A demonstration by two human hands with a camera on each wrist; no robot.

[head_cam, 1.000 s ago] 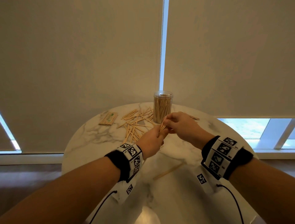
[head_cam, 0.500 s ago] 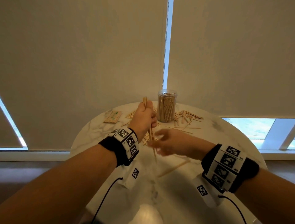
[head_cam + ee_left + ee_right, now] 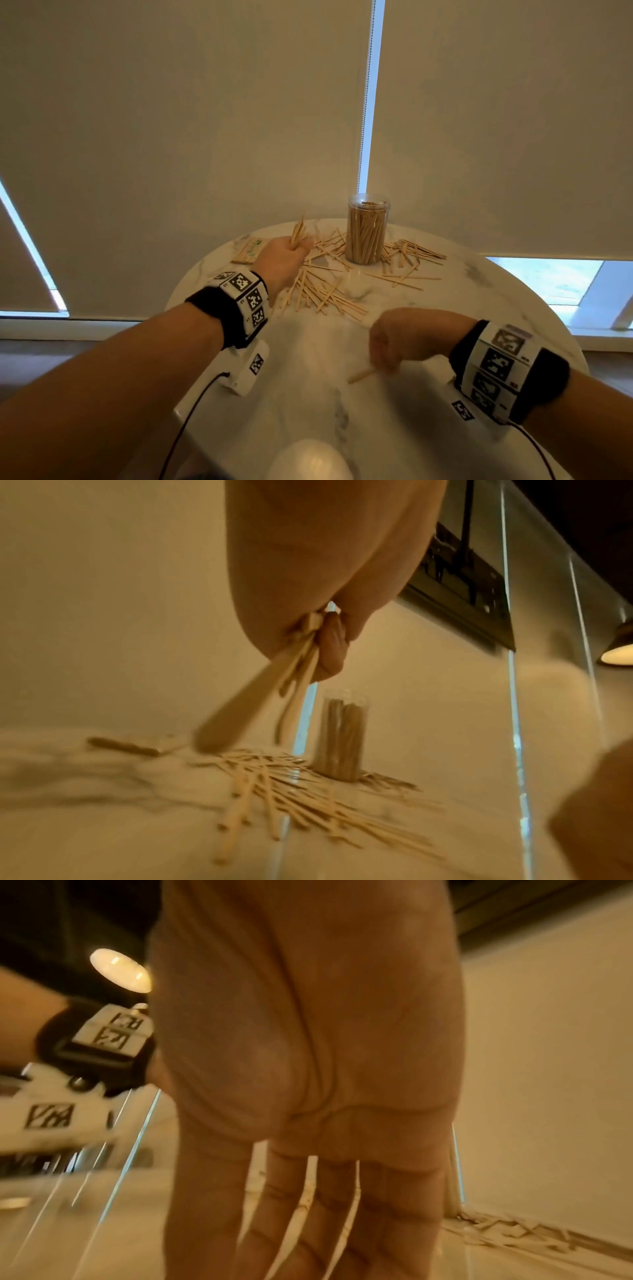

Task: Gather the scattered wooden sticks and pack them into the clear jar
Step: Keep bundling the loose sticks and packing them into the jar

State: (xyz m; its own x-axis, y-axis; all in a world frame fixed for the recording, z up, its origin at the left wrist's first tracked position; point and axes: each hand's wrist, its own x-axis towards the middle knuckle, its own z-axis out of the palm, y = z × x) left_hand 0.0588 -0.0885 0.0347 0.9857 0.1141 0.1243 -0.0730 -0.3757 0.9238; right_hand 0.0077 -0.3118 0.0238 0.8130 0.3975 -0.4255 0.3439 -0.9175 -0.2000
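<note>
The right hand (image 3: 404, 337) is covering the near end of a lone pale wooden stick (image 3: 359, 376) (grip unclear), and motion is blurring the left hand's held bundle of thin wooden sticks (image 3: 260, 696).

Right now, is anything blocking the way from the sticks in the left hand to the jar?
Nothing visible is. The left hand holds its bundle of sticks up left of the clear jar. The jar has no lid on, though it already looks quite full. Loose sticks lie only on the table below.

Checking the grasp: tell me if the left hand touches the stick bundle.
Touching: left wrist view shows the left hand gripping the stick bundle.
</note>
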